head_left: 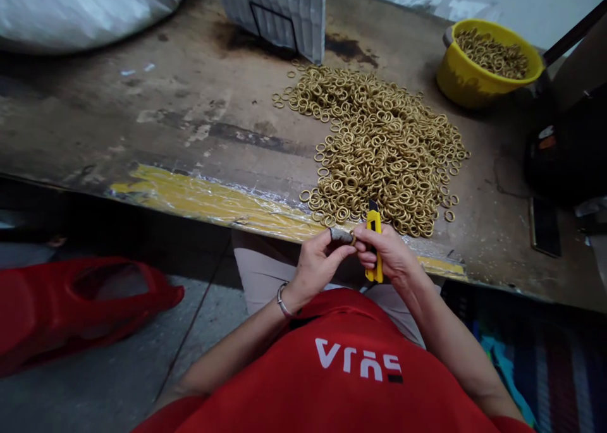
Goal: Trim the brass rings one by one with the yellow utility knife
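My left hand (313, 267), with a grey wrap (340, 235) on its index finger, is closed at the table's front edge. Between its thumb and index finger sits a small gold-coloured ring (353, 237), partly hidden by the fingertips. My right hand (392, 251) grips a yellow box cutter (374, 223), its dark blade out and pointing away from me. The right thumb and fingertips meet the left ones at the ring. Just beyond both hands spreads a large heap of gold-coloured rings (384, 148), a few lying loose around its border.
A yellow tub (467, 82) of similar rings stands at the back right. A grey-white ribbed panel (279, 12) rises behind the heap, and a white sack (85, 9) lies back left. A phone-like dark slab (545, 227) rests at right. A red plastic chair (156, 287) is at lower left.
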Motion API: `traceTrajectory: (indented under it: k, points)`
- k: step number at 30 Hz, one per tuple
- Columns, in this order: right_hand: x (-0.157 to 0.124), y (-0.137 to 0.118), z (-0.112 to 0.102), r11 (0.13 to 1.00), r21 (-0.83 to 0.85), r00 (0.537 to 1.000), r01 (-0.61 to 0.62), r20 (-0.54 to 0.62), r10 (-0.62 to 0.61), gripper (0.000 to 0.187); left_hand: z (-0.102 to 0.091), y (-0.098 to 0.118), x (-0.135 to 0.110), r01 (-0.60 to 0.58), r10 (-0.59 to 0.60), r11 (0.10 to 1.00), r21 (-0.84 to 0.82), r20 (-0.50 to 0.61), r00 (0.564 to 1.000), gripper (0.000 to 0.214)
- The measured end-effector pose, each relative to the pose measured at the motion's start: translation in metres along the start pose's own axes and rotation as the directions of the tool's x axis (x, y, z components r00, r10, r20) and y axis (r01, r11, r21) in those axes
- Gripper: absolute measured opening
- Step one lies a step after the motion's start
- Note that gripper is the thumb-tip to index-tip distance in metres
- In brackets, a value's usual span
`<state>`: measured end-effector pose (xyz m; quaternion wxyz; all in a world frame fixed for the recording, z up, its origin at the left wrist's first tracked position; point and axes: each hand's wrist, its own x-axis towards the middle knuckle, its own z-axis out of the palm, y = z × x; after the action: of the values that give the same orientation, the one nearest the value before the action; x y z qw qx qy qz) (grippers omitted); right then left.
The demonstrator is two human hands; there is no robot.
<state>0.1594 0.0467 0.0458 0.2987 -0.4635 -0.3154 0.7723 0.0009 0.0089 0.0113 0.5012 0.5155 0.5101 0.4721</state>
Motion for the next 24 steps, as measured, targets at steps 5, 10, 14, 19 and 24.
traceTrajectory:
  k: [5,10,14,19,24]
  points:
    - [-0.017,0.007,-0.007,0.748,-0.61,0.92,0.259,-0.08,-0.384,0.037,-0.004,0.009,0.003,0.2,-0.166,0.938,-0.282,0.139,0.976,0.018]
    - [-0.036,0.016,-0.011,0.061,-0.979,0.831,0.193,0.13,-0.541,0.013,-0.006,0.005,0.002,0.192,-0.141,0.927,-0.324,0.174,0.975,0.02]
    - [-0.033,0.015,-0.005,-0.148,-0.988,0.874,0.032,0.1,-0.476,0.015,-0.006,0.012,0.001,0.149,-0.109,0.963,-0.226,0.18,0.978,0.016]
    - [-0.012,-0.004,-0.014,-0.213,-0.945,0.876,-0.247,-0.123,-0.466,0.016,-0.011,0.038,-0.008,-0.113,0.13,0.991,-0.074,0.288,0.949,0.01]
    - [0.013,-0.022,-0.018,-0.121,-0.986,0.809,-0.113,-0.02,-0.587,0.016,-0.017,0.019,-0.003,0.137,-0.056,0.965,-0.224,0.336,0.94,0.023]
